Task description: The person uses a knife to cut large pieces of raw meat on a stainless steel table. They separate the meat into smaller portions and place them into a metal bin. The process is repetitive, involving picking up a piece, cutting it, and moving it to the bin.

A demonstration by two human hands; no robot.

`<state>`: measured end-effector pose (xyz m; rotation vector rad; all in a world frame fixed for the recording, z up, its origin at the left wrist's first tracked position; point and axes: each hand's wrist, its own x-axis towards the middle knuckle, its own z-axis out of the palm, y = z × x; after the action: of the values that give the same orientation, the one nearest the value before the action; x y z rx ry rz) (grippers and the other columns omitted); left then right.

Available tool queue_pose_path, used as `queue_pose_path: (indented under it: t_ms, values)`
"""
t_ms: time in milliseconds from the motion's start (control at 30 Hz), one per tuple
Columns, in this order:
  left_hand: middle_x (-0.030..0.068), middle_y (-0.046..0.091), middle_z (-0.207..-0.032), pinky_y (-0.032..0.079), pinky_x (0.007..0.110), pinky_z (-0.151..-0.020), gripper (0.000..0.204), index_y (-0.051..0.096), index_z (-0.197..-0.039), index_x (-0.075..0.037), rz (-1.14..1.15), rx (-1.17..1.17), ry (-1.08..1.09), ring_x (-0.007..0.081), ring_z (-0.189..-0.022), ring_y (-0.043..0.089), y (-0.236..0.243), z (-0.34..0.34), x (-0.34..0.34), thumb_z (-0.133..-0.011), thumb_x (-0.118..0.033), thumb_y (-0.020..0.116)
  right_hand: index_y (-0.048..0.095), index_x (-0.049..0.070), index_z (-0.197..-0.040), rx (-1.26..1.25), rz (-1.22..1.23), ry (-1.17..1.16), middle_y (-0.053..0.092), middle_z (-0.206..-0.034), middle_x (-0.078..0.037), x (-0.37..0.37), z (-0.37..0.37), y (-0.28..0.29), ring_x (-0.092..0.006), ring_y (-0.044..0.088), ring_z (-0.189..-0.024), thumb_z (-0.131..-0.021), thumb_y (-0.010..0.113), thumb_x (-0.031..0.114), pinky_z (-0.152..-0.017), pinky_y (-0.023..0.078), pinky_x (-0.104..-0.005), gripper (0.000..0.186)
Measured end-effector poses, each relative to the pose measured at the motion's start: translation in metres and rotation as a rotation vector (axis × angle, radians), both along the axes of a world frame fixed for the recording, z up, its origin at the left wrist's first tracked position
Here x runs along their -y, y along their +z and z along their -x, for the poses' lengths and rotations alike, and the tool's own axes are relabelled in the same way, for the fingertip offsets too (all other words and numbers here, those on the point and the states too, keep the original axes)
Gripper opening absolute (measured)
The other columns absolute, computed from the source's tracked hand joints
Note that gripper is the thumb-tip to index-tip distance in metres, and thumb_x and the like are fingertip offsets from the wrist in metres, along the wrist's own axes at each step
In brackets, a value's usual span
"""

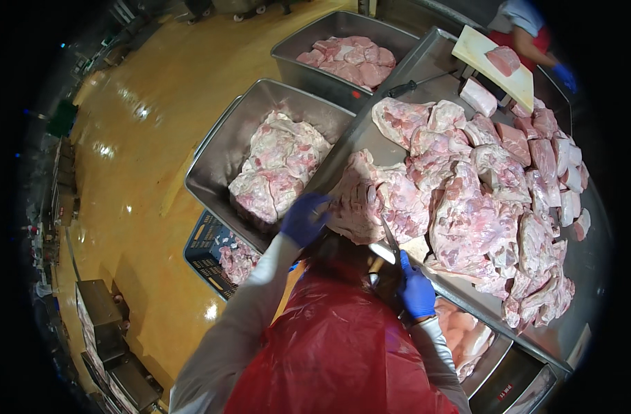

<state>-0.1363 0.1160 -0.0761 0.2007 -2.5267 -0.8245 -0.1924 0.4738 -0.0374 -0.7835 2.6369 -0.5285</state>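
My right hand (418, 292), in a blue glove, is closed round the handle of a knife (391, 238). The blade points away from me, over the near edge of a large pale-pink piece of raw meat (377, 200) on the steel table. At that piece's left edge my left hand (306, 219), also gloved in blue, has its fingers curled against the meat; its fingertips are partly hidden. More large fatty cuts (471, 221) lie heaped just to the right.
Left of the table stands a steel tub (212, 155) with big cuts; another steel tub (288, 58) holds trimmed pieces behind it. A dark crate (204, 255) with scraps sits lower left. A second knife (402, 90) and a white cutting board (474, 48) lie farther back, near a co-worker's gloved hand (566, 77).
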Motion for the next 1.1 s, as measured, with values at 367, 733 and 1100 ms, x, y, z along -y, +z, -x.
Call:
queue_pose_path:
  t_ms: [367, 733, 1100]
  values:
    - [0.01, 0.071, -0.109, 0.055, 0.046, -0.094, 0.05, 0.075, -0.117, -0.019, 0.423, 0.382, -0.925, 0.0327, -0.104, 0.069, -0.015, 0.164, 0.009, -0.068, -0.025, 0.083, 0.034, 0.023, -0.164, -0.179, -0.215, -0.051, 0.068, -0.11, -0.027, 0.018, -0.004, -0.01, -0.0407, 0.072, -0.077, -0.084, 0.059, 0.004, -0.066, 0.06, -0.0494, 0.086]
    - [0.0119, 0.076, -0.089, 0.059, 0.044, -0.078, 0.028, 0.08, -0.1, -0.013, 0.173, 0.271, -0.607, 0.0333, -0.083, 0.073, -0.03, 0.128, 0.006, -0.078, -0.031, 0.081, 0.055, 0.021, -0.151, 0.042, 0.197, -0.309, 0.066, -0.092, -0.028, 0.048, -0.039, 0.042, -0.0472, 0.067, -0.081, -0.093, 0.059, 0.006, -0.073, 0.053, -0.0547, 0.06]
    - [0.0123, 0.064, -0.089, 0.057, 0.046, -0.065, 0.018, 0.067, -0.103, -0.008, 0.319, 0.063, -0.476, 0.032, -0.078, 0.067, -0.011, 0.089, -0.001, -0.088, -0.016, 0.067, 0.046, 0.025, -0.157, -0.084, -0.003, -0.088, 0.069, -0.095, -0.022, 0.032, -0.019, 0.033, -0.043, 0.068, -0.073, -0.085, 0.064, 0.01, -0.067, 0.056, -0.0534, 0.076]
